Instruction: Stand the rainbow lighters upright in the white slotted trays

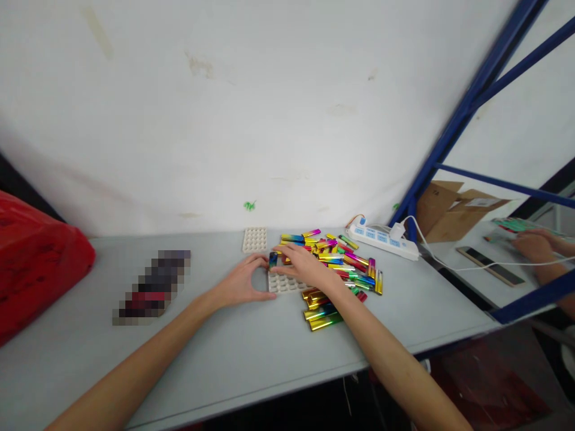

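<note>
A white tray with rows of round holes (287, 283) lies on the table in front of me. My left hand (240, 280) spans its left end, thumb along the front edge and fingertips at the back corner. Over that corner, a short shiny dark-blue tube (273, 260) stands upright. My right hand (302, 263) pinches this tube from the right with thumb and fingers, and my left fingertips come close to it. Whether its lower end sits in a hole is hidden. Beside and under my right forearm spreads a heap of shiny multicoloured tubes (331, 257).
Behind the tray lies a smaller white holed tray (255, 239). A power strip (384, 240) with cables sits at the back right, near a blue metal frame (449, 134). At left are a red bag (36, 263) and a pixelated object (153, 287). Another person's hands (536, 245) show far right.
</note>
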`<action>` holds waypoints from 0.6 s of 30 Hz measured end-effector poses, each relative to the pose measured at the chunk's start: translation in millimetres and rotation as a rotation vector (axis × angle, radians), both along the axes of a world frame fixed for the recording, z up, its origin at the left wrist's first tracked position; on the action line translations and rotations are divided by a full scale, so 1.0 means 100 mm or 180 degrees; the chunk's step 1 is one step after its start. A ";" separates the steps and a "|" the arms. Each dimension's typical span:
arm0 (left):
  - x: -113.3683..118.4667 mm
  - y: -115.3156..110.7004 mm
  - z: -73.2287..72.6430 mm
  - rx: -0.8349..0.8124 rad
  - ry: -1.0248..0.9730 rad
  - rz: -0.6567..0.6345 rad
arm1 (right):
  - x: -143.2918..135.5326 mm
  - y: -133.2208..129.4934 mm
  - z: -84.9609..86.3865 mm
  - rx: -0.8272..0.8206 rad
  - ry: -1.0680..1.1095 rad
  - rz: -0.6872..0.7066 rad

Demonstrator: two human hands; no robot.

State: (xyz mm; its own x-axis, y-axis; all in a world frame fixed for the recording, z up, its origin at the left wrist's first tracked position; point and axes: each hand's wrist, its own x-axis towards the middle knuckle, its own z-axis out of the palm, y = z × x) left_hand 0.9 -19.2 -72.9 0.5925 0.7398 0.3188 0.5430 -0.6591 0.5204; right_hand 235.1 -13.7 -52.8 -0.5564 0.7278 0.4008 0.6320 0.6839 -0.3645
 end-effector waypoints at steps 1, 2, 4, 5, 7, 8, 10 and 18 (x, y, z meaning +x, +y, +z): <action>0.00 -0.01 0.01 0.0005 0.0008 -0.0018 | 0.08 0.01 0.04 -0.0016 0.0127 -0.0017; 0.00 -0.01 0.03 0.0013 0.0022 -0.0040 | 0.17 0.04 0.08 -0.0009 0.0234 -0.0092; 0.00 -0.02 0.05 0.0034 0.0071 -0.0079 | 0.39 0.16 0.16 0.0132 0.0282 -0.0398; 0.00 -0.03 0.06 0.0044 0.0107 -0.0094 | 0.49 0.26 0.20 0.0217 0.0236 -0.0582; 0.00 -0.03 0.07 0.0064 0.0179 -0.0101 | 0.68 0.50 0.26 0.0223 -0.0109 -0.0930; 0.00 -0.03 0.07 0.0071 0.0210 -0.0097 | 0.75 0.64 0.27 0.0164 -0.0408 -0.1042; -0.01 -0.03 0.07 0.0074 0.0253 -0.0090 | 0.84 0.88 0.26 0.0018 -0.0828 -0.1089; -0.02 -0.01 0.04 0.0062 0.0176 -0.0097 | 0.90 1.17 0.07 -0.0244 -0.1209 -0.1096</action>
State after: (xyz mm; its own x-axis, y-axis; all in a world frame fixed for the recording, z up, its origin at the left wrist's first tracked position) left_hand -1.1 -20.1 -68.6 0.6317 0.7152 0.2991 0.5502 -0.6854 0.4769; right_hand 325.6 103.3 -45.9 -0.3754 0.9138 0.1554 0.9132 0.3933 -0.1066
